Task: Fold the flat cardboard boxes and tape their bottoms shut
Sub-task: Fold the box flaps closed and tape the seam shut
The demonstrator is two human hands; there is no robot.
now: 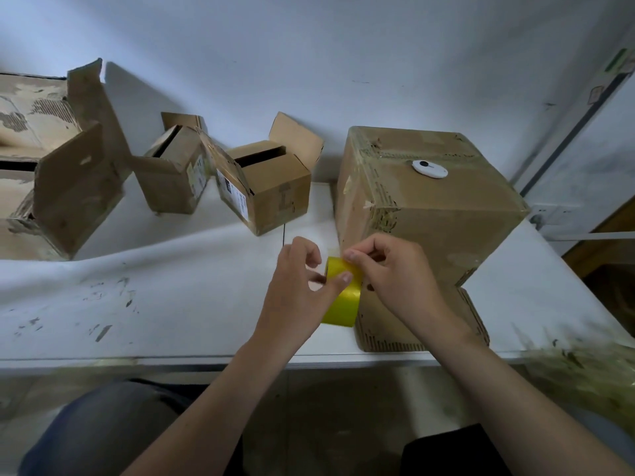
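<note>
Nearest: two knees (103, 427) in dark cloth, below the table (154, 304) edge.

Over the white, scuffed table, close to its near edge: one tape (343, 305) roll, glossy yellow, turned on edge, held up between both hands. Left hand (295, 293) clamped on it, thumb pressed against the outer face, fingers curled in by the core. Right hand (395, 273) pinching the top of the roll between thumb and forefinger, remaining fingers curled.

Just behind the roll, to the right: big box (439, 214), brown and worn, top closed, edges ragged with torn old tape, one flap (412, 324) lying flat on the table toward the near side. Roll touching box or not: cannot tell. On its top: one white disc (429, 169) with a dark dot.

Farther back and left: three open boxes, flaps up. Right small box (275, 190) and left small box (171, 180) close together, printed labels on their sides. Left box (75, 194) larger, one tall flap raised.

Four folded boxes in all.

Far left: flat cardboard (27, 108), surface peeled. Behind everything: pale wall (309, 46).
</note>
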